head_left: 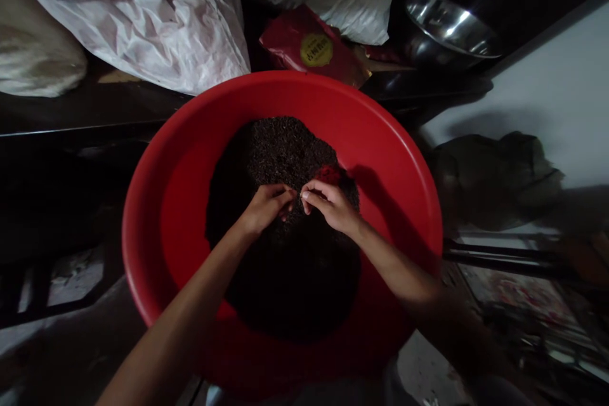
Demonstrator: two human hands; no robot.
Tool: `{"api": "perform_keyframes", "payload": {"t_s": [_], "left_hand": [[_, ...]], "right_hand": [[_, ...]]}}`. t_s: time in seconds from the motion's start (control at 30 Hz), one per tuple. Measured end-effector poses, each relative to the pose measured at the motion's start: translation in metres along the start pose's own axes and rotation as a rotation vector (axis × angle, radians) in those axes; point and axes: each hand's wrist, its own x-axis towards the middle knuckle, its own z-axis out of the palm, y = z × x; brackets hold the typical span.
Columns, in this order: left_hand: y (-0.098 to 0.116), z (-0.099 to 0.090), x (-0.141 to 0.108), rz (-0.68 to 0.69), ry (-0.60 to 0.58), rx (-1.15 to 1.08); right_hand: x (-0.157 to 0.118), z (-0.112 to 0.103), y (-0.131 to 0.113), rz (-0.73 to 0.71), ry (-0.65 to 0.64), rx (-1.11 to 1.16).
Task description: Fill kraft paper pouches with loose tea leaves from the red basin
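A wide red plastic basin (190, 133) fills the middle of the view. Inside it lies a heap of dark, fine, dry leaf-like bits (285, 149), perhaps loose tea. My left hand (272, 204) and my right hand (328, 202) meet over the heap, their fingertips almost touching. Both are closed in a pinch, thumb against fingers. Whatever sits between the fingertips is too small to make out. A small red patch shows on the heap just behind my right hand.
Behind the basin, a dark shelf (128, 101) carries a large white sack (190, 25), a red packet with a yellow label (316, 49) and a shiny metal bowl (451, 25). A dark cloth-like bundle (499, 177) is at the right by the pale wall (561, 89).
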Motion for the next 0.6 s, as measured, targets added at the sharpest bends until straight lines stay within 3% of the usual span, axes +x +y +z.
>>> {"api": "perform_keyframes", "payload": {"t_s": [0.17,0.3,0.47,0.6], "left_hand": [[0.01,0.006,-0.006,-0.036,0.015,-0.089],[0.017,0.017,-0.025,-0.06,0.066,-0.194],[0.024,0.039,-0.084,-0.077,0.187,-0.228],[0.029,0.044,-0.127,-0.005,0.35,-0.111]], "right_hand": [[-0.003,0.003,-0.009,-0.04,0.065,-0.087],[-0.017,0.006,-0.027,-0.042,0.054,-0.051],[-0.058,0.013,-0.061,-0.004,-0.012,0.118],[-0.098,0.009,-0.075,0.012,-0.009,0.285]]}}
